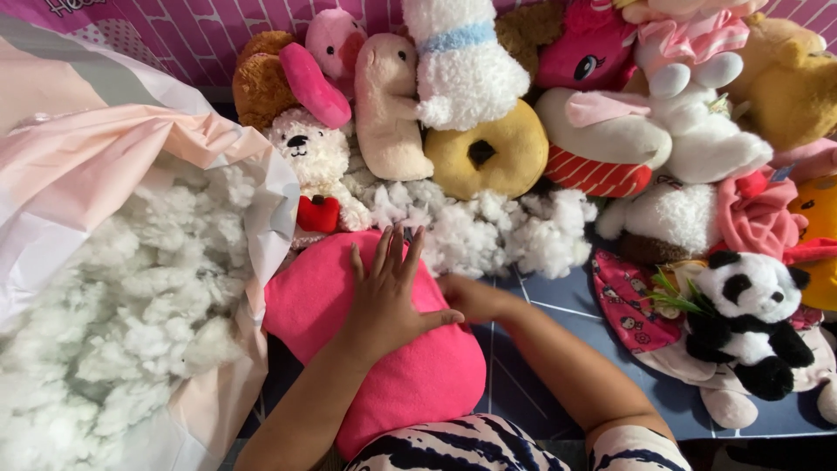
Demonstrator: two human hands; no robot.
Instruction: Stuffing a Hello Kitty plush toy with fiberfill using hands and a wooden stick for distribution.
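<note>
A plump bright pink plush cushion lies in front of me on my lap. My left hand rests flat on top of it with the fingers spread. My right hand is at the cushion's right edge, its fingers tucked against or into the pink fabric, so I cannot see what they hold. A loose heap of white stuffing fibre lies just beyond the cushion.
A large pink-and-white bag full of white stuffing stands open at the left. Several plush toys line the back: a white bear, a yellow doughnut, a panda at right. Blue mat below.
</note>
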